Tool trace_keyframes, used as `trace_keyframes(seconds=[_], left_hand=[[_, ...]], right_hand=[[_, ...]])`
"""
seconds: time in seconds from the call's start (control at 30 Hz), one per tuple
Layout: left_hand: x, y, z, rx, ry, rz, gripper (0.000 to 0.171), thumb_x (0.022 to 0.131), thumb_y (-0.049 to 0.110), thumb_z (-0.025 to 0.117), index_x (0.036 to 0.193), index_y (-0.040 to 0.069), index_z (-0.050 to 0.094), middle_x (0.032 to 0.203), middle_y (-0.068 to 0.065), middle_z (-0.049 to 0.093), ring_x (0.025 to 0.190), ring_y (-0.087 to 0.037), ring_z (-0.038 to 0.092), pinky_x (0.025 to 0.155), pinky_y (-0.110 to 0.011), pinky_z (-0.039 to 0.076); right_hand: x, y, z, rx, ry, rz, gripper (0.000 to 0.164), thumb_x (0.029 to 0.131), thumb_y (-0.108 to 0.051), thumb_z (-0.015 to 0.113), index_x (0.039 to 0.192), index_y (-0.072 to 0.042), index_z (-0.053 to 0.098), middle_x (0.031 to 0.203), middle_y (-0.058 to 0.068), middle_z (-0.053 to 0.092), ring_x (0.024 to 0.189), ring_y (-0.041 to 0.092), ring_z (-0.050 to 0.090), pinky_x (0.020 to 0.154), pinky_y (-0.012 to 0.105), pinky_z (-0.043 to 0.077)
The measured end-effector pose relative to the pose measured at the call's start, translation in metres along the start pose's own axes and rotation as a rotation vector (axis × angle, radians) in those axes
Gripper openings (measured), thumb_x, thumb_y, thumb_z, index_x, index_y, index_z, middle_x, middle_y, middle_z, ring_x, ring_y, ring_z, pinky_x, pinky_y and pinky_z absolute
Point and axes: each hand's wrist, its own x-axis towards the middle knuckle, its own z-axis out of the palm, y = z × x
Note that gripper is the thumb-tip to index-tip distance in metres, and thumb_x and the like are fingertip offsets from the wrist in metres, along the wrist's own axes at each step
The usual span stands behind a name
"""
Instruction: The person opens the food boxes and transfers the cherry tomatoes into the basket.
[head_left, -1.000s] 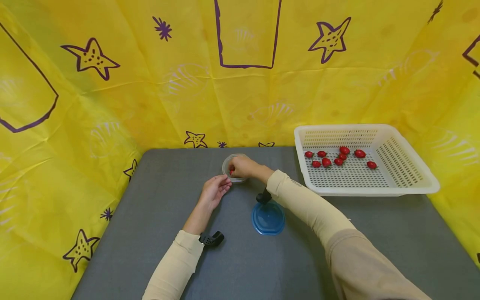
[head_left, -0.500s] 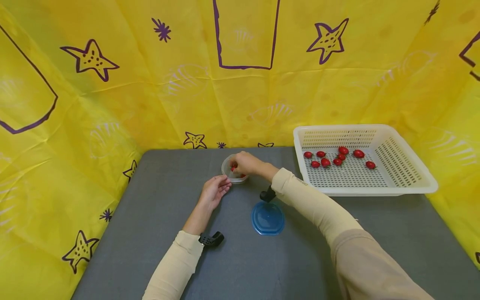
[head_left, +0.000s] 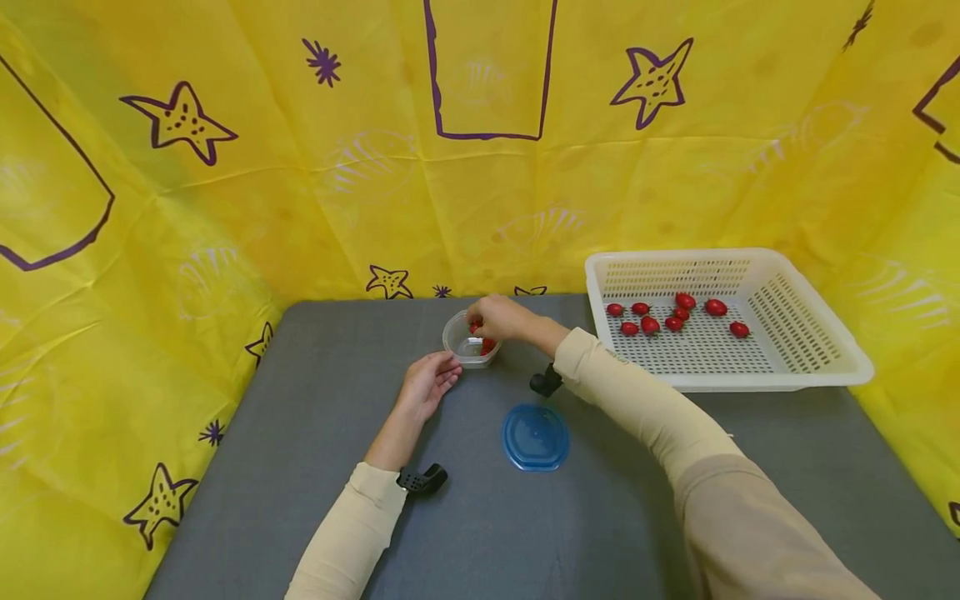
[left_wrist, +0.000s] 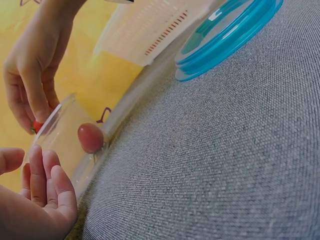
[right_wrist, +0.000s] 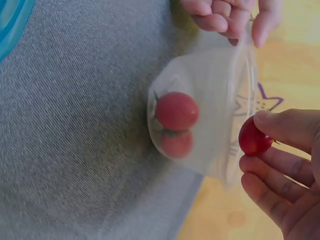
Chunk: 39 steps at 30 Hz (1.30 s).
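A clear plastic container [head_left: 459, 354] stands on the table with cherry tomatoes [right_wrist: 177, 111] inside; two show through its wall in the right wrist view. My left hand [head_left: 429, 385] holds the container's near-left rim between thumb and fingers. At the opposite side, my right hand [head_left: 504, 318] pinches a single cherry tomato [right_wrist: 255, 136] between thumb and fingertips, right by the rim. In the left wrist view, the right hand [left_wrist: 37, 75] hangs over the container's edge, its tomato [left_wrist: 37, 126] mostly covered by fingers.
A blue round lid [head_left: 536, 437] lies on the grey table [head_left: 465, 517], nearer than the container. At the back right stands a white perforated basket [head_left: 810, 350] holding several cherry tomatoes [head_left: 650, 325]. Yellow patterned cloth [head_left: 480, 208] hangs behind and at the sides.
My right hand has drawn up and to the right from inside the container, with a tomato in its fingertips. More of the container's inside now shows. The left hand stays put.
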Motion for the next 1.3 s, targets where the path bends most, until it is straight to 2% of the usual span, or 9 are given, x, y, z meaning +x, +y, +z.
trace_keyframes(seconds=[0.3, 0.67, 1.03, 1.3], left_hand=[[-0.002, 0.0, 0.001, 0.022, 0.017, 0.003, 0.009, 0.096, 0.016, 0.058, 0.091, 0.009, 0.057, 0.07, 0.005, 0.065, 0.067, -0.008, 0.063, 0.067, -0.021, 0.052], [-0.004, 0.001, 0.001, 0.047, 0.017, -0.013, 0.008, 0.098, 0.015, 0.056, 0.098, 0.006, 0.057, 0.074, 0.004, 0.066, 0.07, -0.008, 0.063, 0.07, -0.021, 0.052], [-0.004, 0.002, 0.001, 0.031, 0.019, -0.006, 0.007, 0.097, 0.014, 0.057, 0.092, 0.009, 0.058, 0.072, 0.005, 0.066, 0.068, -0.007, 0.063, 0.069, -0.021, 0.052], [-0.004, 0.001, 0.001, 0.021, 0.018, -0.004, 0.007, 0.097, 0.013, 0.057, 0.092, 0.009, 0.059, 0.072, 0.004, 0.067, 0.068, -0.008, 0.064, 0.069, -0.021, 0.052]], right_hand=[[-0.006, -0.004, -0.015, 0.009, -0.008, -0.009, 0.024, 0.089, -0.009, 0.067, 0.112, 0.0, 0.07, 0.106, 0.013, 0.072, 0.097, 0.025, 0.066, 0.088, 0.036, 0.054], [-0.009, -0.002, -0.027, -0.021, -0.024, -0.022, 0.022, 0.091, -0.013, 0.067, 0.109, -0.002, 0.07, 0.104, 0.011, 0.072, 0.094, 0.023, 0.066, 0.086, 0.035, 0.054], [-0.017, 0.005, -0.035, -0.024, 0.03, -0.077, 0.013, 0.087, -0.007, 0.068, 0.098, 0.0, 0.071, 0.089, 0.01, 0.071, 0.08, 0.021, 0.061, 0.078, 0.035, 0.053], [-0.026, 0.011, -0.044, -0.01, 0.047, -0.067, 0.016, 0.087, -0.007, 0.069, 0.101, 0.0, 0.071, 0.092, 0.011, 0.072, 0.083, 0.023, 0.063, 0.08, 0.036, 0.054]])
